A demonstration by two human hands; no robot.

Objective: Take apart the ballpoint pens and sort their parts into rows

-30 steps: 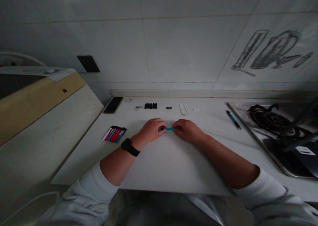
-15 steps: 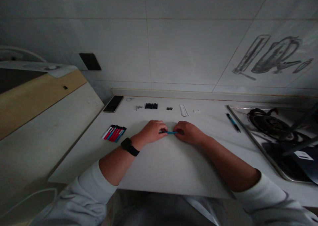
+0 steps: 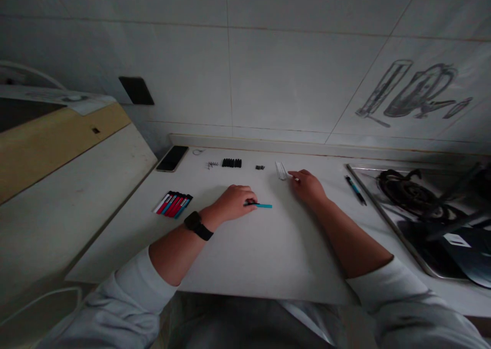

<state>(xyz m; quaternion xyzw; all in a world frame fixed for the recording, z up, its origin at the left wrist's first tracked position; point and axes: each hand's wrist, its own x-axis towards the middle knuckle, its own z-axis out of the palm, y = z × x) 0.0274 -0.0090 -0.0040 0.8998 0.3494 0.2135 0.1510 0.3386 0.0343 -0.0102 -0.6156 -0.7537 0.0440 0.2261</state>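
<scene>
My left hand rests on the white counter with its fingers closed on the dark end of a blue pen barrel, which sticks out to the right. A black watch is on that wrist. My right hand is farther back and to the right, its fingertips at a small bunch of thin white refills. The fingers are curled, and whether they pinch a refill cannot be seen.
At the left lies a row of red, blue and black pen barrels. Along the back are a phone, small springs, black grips and tiny black parts. A finished blue pen lies beside the gas stove.
My right hand has let go of the blue barrel and moved back and right to the white refills. My left hand still holds the barrel in place.
</scene>
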